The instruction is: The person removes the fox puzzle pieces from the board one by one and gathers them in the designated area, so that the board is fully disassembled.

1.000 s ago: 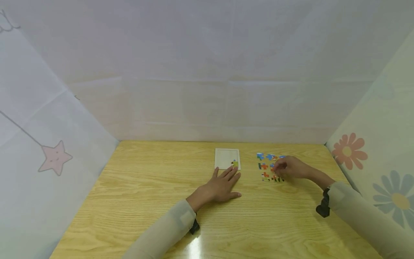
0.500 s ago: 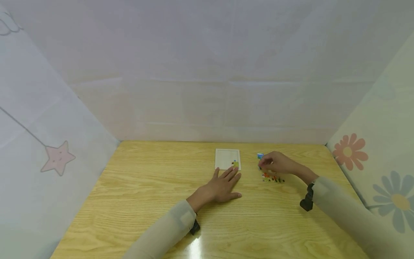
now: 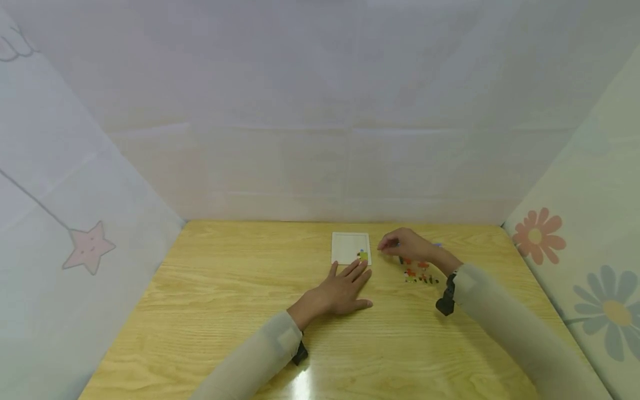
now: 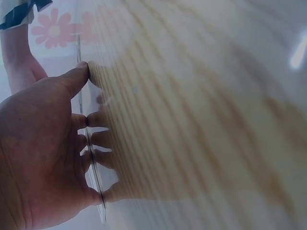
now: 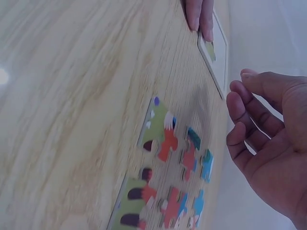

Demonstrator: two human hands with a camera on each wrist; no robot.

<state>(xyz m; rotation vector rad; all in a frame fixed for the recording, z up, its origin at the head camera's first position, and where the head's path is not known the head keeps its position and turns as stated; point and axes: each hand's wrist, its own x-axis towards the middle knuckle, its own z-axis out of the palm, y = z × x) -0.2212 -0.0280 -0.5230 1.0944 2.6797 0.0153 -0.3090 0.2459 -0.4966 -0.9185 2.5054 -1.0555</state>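
Note:
In the head view my left hand (image 3: 342, 291) lies flat with fingers spread, its fingertips at the near edge of a square pale puzzle tray (image 3: 347, 244). A green puzzle piece (image 3: 363, 255) sits in the tray's near right corner. The left wrist view shows the left palm (image 4: 43, 158) close along the tabletop. My right hand (image 3: 405, 243) is raised just right of the tray. Its thumb and index fingertips come together in the right wrist view, the other fingers bent; whether they pinch a piece I cannot tell. Behind it lie loose puzzle pieces (image 5: 165, 139).
The loose pieces lie in rows, partly hidden by the right hand and forearm in the head view. They rest on a wooden table (image 3: 230, 266). A white cloth backdrop (image 3: 265, 166) rises behind, with printed side panels left and right.
My right hand has moved left, from over the right-hand pieces across the rows toward the tray. The left hand stays in place.

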